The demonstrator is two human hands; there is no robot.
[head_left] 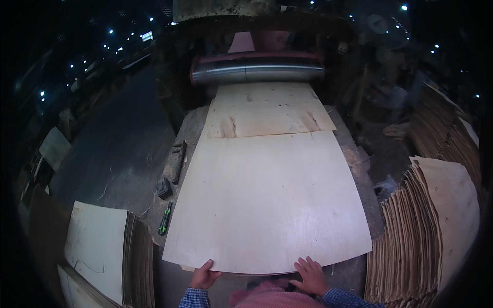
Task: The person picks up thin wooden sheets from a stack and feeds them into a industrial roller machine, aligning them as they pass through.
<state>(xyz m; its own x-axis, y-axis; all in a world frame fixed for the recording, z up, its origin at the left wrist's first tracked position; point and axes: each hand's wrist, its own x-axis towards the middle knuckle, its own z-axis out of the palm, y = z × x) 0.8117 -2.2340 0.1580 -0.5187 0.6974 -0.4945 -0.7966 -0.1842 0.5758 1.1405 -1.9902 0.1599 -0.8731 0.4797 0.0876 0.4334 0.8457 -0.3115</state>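
A large pale wood veneer sheet (pixel 267 200) lies flat on the worktable in front of me. My left hand (pixel 204 278) pinches its near edge left of the middle, thumb on top and the other fingers mostly hidden beneath. Farther right on that same edge, my right hand (pixel 311 275) rests with its fingers spread over the top surface. A second veneer sheet (pixel 267 108), with knots and brown marks, overlaps the far end of the first and reaches up to a shiny metal roller (pixel 257 71).
A green and black utility knife (pixel 165 218), a dark block (pixel 164 188) and a dark bar (pixel 178 163) lie on the table's left side (pixel 186 128). Veneer stacks stand at left (pixel 97 241) and right (pixel 452 215), with another stack (pixel 447 128) farther back.
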